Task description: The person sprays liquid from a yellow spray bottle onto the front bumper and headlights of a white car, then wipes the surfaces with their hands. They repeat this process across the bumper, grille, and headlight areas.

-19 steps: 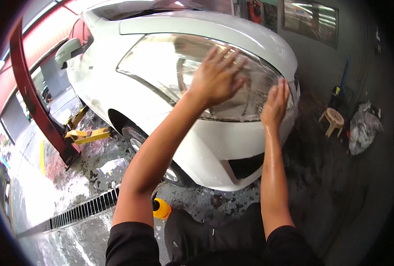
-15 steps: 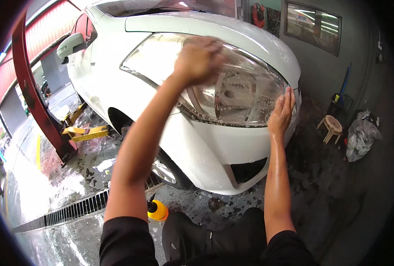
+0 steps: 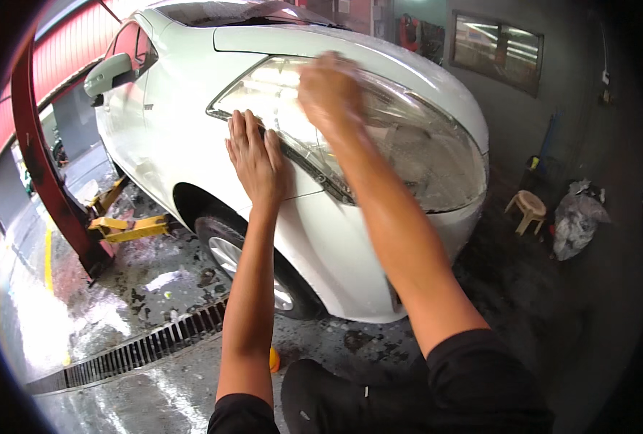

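Note:
A large headlight (image 3: 415,155) with a wet, hazy clear lens fills the front corner of a white car (image 3: 191,108). My left hand (image 3: 256,159) lies flat on the white fender beside the headlight's left edge, fingers stretched out and holding nothing. Over the upper left part of the lens is my right hand (image 3: 332,90), smeared by motion. Its fingers look bent toward the lens, but whether anything is under them cannot be made out.
Left of the car stands a red lift post (image 3: 53,166) with a yellow lift arm (image 3: 133,228). A floor grate (image 3: 140,343) crosses the wet floor. An orange bottle (image 3: 274,359) is partly hidden by my left arm. A stool (image 3: 528,206) and a plastic bag (image 3: 578,220) sit at right.
My left hand has come off the lens onto the fender. My right hand has moved from the headlight's right edge to its upper left part. The view has shifted slightly.

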A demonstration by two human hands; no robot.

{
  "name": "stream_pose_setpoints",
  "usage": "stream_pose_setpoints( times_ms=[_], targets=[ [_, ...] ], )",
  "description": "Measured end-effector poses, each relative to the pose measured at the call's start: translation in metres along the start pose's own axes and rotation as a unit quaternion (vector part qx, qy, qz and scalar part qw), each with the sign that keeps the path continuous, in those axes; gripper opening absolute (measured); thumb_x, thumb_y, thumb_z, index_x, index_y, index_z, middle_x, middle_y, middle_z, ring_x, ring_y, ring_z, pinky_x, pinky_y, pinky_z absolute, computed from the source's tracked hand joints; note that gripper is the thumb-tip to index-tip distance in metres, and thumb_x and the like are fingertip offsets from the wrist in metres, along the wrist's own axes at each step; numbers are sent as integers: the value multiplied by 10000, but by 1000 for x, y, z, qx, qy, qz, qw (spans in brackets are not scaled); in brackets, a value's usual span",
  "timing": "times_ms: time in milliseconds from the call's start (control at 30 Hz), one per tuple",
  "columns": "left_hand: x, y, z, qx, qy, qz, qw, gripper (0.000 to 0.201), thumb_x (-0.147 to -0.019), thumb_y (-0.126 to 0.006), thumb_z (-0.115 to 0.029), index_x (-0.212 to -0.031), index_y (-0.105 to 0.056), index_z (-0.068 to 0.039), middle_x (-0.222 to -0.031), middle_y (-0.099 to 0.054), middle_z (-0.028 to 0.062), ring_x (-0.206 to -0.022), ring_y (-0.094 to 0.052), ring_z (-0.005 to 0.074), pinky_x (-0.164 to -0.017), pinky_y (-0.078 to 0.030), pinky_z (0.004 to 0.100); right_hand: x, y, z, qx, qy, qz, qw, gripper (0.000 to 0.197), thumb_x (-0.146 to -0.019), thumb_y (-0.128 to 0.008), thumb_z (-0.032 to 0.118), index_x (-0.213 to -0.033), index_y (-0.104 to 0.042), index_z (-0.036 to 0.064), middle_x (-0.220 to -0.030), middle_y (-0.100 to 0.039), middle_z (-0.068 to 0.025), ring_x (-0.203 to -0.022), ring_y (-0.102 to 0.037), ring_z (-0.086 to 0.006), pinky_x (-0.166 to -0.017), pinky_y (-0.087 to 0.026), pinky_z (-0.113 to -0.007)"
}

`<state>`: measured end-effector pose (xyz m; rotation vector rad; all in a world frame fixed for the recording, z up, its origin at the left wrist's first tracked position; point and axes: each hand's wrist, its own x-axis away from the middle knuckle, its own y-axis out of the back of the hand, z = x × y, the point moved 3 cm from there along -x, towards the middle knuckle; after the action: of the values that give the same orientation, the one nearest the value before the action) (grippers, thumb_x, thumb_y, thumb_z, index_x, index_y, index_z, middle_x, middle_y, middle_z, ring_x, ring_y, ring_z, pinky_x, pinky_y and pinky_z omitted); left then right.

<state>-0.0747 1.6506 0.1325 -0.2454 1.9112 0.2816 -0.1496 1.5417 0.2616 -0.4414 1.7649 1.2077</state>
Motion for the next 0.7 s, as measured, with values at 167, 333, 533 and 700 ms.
stream_pose_setpoints(
  times_ms=[167,333,533,700],
  targets=[
    [92,20,-12,-23,33,21,999,696,-1008,-494,-345,-1575,-282,-1,-1654,-217,225,-1540,-182,390,-1237,-97,531,22,3,-4,-46,-12,-74,996,347,-988,-531,228,-1202,-656,-15,-1247,-599,-198,-1145,-594,-365,-1021,-452,-519],
    [110,25,-11,-27,38,52,998,742,-1012,-451,-380,-1603,-201,-7,-1679,-145,211,-1562,-115,368,-1244,-52,526,39,7,-7,3,-86,-53,995,509,-1063,-420,329,-1340,-532,-83,-1281,-575,-266,-1182,-571,-410,-1043,-440,-519],
    [107,13,-27,5,57,52,997,729,-1021,-431,-395,-1599,-218,-5,-1678,-166,201,-1557,-140,375,-1236,-75,532,-23,-29,82,102,82,-150,980,408,-989,-515,214,-1264,-632,-64,-1364,-566,-247,-1235,-562,-374,-1060,-420,-500],
    [111,27,-14,-8,62,58,996,725,-1020,-441,-384,-1597,-223,-4,-1680,-164,198,-1560,-127,369,-1240,-65,531,83,-12,-93,84,-56,-36,994,508,-1068,-383,300,-1424,-481,-49,-1485,-461,-268,-1425,-388,-406,-1185,-317,-487]
  ],
)
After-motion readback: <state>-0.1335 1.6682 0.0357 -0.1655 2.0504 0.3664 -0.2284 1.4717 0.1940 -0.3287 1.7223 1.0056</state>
